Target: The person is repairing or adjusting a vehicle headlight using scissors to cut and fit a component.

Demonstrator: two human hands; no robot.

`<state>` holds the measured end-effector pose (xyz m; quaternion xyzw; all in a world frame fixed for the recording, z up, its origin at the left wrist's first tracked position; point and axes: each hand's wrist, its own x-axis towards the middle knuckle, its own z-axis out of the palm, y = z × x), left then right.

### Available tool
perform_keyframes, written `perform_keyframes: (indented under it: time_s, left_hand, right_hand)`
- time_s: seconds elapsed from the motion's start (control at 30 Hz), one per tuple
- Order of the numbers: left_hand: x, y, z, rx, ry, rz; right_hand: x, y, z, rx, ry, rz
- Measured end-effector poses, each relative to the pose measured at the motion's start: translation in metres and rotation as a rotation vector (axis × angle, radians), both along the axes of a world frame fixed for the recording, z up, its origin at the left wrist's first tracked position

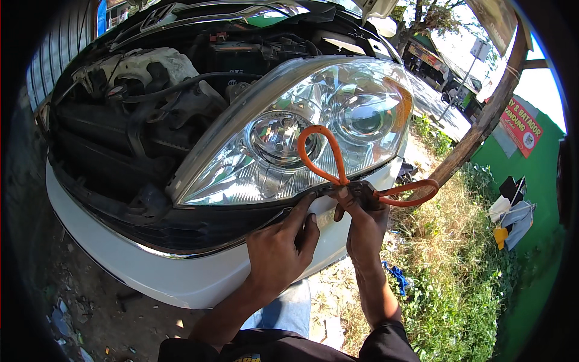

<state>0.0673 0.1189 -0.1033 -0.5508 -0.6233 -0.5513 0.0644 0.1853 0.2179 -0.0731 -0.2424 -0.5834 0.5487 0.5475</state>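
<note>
Forearms (375, 292) reach forward, left grip (280, 246) beside curled right grip (366, 220).

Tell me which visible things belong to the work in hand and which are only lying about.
Apparently in the work: left hand, right hand, orange loops, headlight, white bumper.

Seemingly lying about: blue scrap, litter on the dirt.

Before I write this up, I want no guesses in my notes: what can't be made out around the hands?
In the head view:
Orange loops: inner ends, hidden by the right hand.
Left hand: whether it pinches anything, too small and dark under the headlight.
White bumper: a stretch hidden behind the left hand.
Engine parts: gaps between them, lost in shadow.
</note>
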Motion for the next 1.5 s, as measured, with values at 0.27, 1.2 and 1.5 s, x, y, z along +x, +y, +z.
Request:
perform_keyframes:
  time_s: [0.27, 1.2, 1.5]
  left_hand:
    - [0.001, 0.004, -0.004, 0.055, 0.011, 0.032]
    - [-0.025, -0.04, 0.034, 0.19, -0.134, 0.051]
    - [-0.03, -0.134, -0.016, 0.008, -0.589, -0.724]
  right_hand:
    - [-0.001, -0.004, 0.004, -0.067, 0.043, 0.009]
    - [-0.023, -0.051, 0.044, -0.058, 0.093, 0.309]
    - [0.085, -0.042, -0.035, -0.061, 0.48, -0.128]
